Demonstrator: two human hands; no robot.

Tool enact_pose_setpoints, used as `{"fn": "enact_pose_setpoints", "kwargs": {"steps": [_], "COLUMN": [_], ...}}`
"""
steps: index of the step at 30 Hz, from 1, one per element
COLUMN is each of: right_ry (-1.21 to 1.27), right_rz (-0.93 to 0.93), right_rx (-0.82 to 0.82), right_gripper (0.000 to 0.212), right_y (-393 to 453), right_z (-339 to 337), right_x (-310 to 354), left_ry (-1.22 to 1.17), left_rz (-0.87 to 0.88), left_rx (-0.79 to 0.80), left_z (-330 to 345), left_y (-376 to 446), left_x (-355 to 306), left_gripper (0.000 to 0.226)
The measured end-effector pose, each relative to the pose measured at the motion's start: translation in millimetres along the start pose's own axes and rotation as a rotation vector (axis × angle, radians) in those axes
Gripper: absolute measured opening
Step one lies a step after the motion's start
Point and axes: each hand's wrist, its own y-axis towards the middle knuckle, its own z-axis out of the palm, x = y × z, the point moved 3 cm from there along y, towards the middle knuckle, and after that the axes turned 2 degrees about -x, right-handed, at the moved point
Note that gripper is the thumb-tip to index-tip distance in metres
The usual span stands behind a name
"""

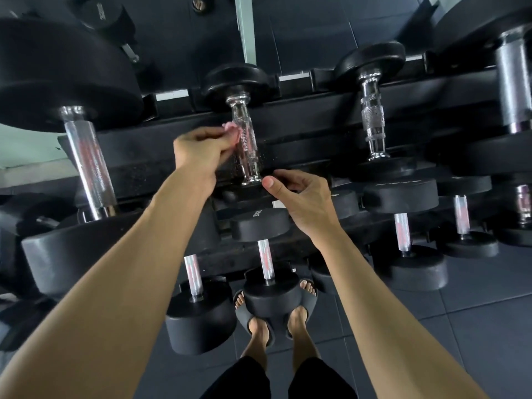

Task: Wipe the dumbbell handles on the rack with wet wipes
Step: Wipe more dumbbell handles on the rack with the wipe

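Observation:
A black dumbbell with a knurled chrome handle (247, 145) lies on the top shelf of the black rack (311, 116), in the middle of the view. My left hand (201, 151) pinches a small crumpled pinkish wet wipe (231, 128) against the left side of that handle. My right hand (299, 194) holds the rim of the near black head of the same dumbbell, thumb on top just below the handle's lower end.
More dumbbells fill the top shelf: a large one at left (89, 162), a small one at right (372, 122), another at far right (514, 87). Lower shelves carry several smaller dumbbells (266, 260). My feet in sandals (276, 321) stand on dark floor tiles (475, 326) below the rack.

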Motion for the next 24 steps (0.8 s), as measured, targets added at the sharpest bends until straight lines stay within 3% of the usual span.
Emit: {"fn": "enact_pose_setpoints", "kwargs": {"steps": [4,6,11,18,24], "right_ry": [0.018,0.034,0.033,0.051,-0.008], "right_rz": [-0.025,-0.037,-0.033,-0.03,-0.005], "right_rx": [-0.034,-0.053,-0.049,-0.081,-0.045], "right_gripper": [0.06,0.063,0.066,0.067,0.06], "right_y": [-2,-2,-2,-4,-4], "right_z": [2,4,4,7,5], "right_x": [1,0,-4,-7,-6], "left_ry": [0.443,0.545,0.303,0.561,0.48], "left_rz": [0.061,0.12,0.238,0.248,0.475], "left_rx": [0.087,0.103,-0.001,0.096,-0.062], "left_z": [-17,-19,-7,-14,10], "left_y": [-15,-18,-3,-26,-6], "left_x": [20,20,-3,17,-26], "left_gripper": [0.021,0.023,0.021,0.023,0.019]}}
